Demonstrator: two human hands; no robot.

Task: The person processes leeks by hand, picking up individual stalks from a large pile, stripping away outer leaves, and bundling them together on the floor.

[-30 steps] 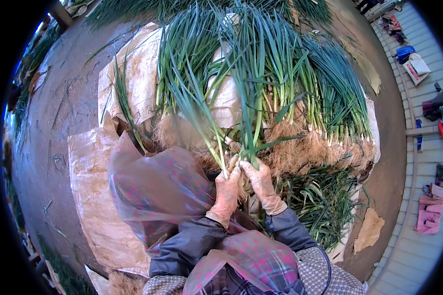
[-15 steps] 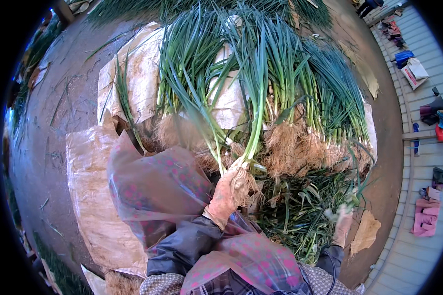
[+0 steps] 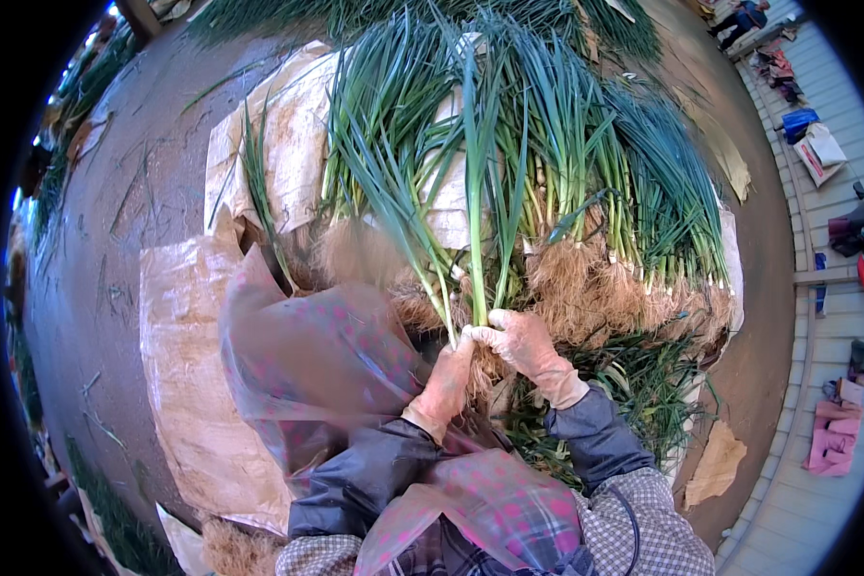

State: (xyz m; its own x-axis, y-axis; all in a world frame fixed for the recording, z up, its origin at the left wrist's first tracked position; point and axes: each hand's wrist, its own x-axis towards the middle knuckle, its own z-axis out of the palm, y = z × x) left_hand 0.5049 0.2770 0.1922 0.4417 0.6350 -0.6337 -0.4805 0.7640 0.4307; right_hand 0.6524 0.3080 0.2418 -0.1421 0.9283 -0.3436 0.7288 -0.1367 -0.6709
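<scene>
My left hand (image 3: 448, 379) and my right hand (image 3: 526, 348), both in dirty pinkish gloves, meet at the base of a small bunch of green onions (image 3: 475, 192). Both grip its white stalks just above the brown roots, and the long leaves stand up away from me. Behind it lies a big pile of green onions (image 3: 604, 192) with tangled brown roots (image 3: 595, 288) turned toward me. A translucent pink plastic sheet (image 3: 307, 355) covers my lap beside my left hand.
Pale sacks (image 3: 182, 365) are spread on the dark ground (image 3: 115, 240) under the pile. Trimmed green leaves (image 3: 643, 384) lie by my right arm. A light plank floor (image 3: 825, 288) with clothes and bags runs along the right side.
Half a second ago my right hand was out low to the right by the trimmed leaves; it has come back to the bunch that my left hand kept holding.
</scene>
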